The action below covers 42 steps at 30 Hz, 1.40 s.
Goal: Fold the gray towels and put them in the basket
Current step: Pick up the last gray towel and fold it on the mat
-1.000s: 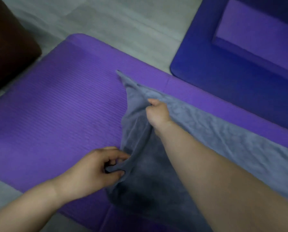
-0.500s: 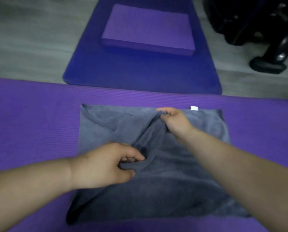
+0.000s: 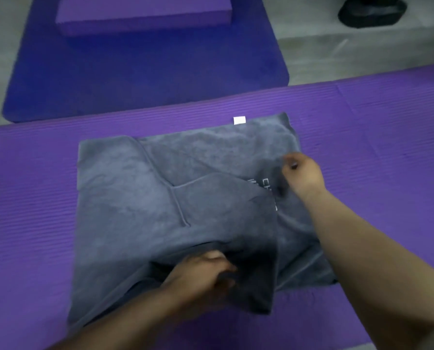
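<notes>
The fingers (image 3: 224,268) of the left hand (image 3: 200,272) are curled round a bunched fold at the near edge of the gray towel (image 3: 140,198), and the cloth is gripped there. The fingers (image 3: 291,157) of the right hand (image 3: 303,176) are also curled, and the far corner of the same raised flap appears to be pinched between them, though that hand is blurred. The towel is spread on the purple mat (image 3: 375,122), with a white label (image 3: 239,120) showing at its far edge and white lettering (image 3: 268,185) partly covered by the flap.

A fold is judged to be under way, not finished. One layer is held across the middle, seams lie at angles and the outline is uneven, so the flap has yet to be laid flat and squared. At least one further fold is probably needed. No basket can be seen, nor any other gray towel, so the placing is judged undone. How many towels are left cannot be told.

Beyond lie a blue mat (image 3: 135,79) and a purple foam block (image 3: 140,13).
</notes>
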Each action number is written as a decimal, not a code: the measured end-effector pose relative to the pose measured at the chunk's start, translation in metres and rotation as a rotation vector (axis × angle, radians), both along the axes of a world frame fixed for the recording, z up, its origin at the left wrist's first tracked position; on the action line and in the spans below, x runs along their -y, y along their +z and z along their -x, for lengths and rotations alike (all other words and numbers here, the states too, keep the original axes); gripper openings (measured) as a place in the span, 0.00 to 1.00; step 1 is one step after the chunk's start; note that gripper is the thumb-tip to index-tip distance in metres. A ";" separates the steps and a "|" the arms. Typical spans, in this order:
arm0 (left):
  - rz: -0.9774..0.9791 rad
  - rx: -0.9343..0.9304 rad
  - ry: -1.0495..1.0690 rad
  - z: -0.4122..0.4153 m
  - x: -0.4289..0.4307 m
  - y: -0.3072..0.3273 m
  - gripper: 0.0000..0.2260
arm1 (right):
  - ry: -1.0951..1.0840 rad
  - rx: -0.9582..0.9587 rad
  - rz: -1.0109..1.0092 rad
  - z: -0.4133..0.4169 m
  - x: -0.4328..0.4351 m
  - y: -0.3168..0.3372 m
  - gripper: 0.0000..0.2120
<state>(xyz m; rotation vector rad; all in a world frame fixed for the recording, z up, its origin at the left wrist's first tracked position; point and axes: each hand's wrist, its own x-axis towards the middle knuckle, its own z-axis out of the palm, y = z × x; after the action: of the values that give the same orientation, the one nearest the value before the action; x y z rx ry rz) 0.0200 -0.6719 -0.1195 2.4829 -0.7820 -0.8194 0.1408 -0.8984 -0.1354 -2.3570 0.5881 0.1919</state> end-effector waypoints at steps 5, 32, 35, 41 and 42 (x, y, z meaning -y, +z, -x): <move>-0.142 0.250 -0.014 -0.009 -0.029 -0.018 0.18 | 0.011 0.001 0.128 0.013 -0.007 -0.015 0.16; 0.409 0.188 0.732 -0.253 0.094 0.064 0.15 | -0.441 0.058 -0.760 0.172 0.009 0.004 0.12; 0.450 0.165 0.706 -0.264 0.124 0.061 0.14 | -0.462 0.096 -0.722 0.163 0.035 0.000 0.13; 0.258 0.089 0.511 -0.246 0.159 0.031 0.23 | -0.468 0.013 -0.445 0.170 0.070 -0.027 0.11; 0.193 0.084 0.445 -0.237 0.158 0.023 0.25 | -0.452 -0.011 -0.393 0.172 0.072 -0.030 0.09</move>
<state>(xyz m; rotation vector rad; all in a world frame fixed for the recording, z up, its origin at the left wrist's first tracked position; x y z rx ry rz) 0.2570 -0.8298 -0.0965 2.3932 -0.2938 -0.4592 -0.0313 -0.9700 -0.1656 -1.7970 0.9730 0.1023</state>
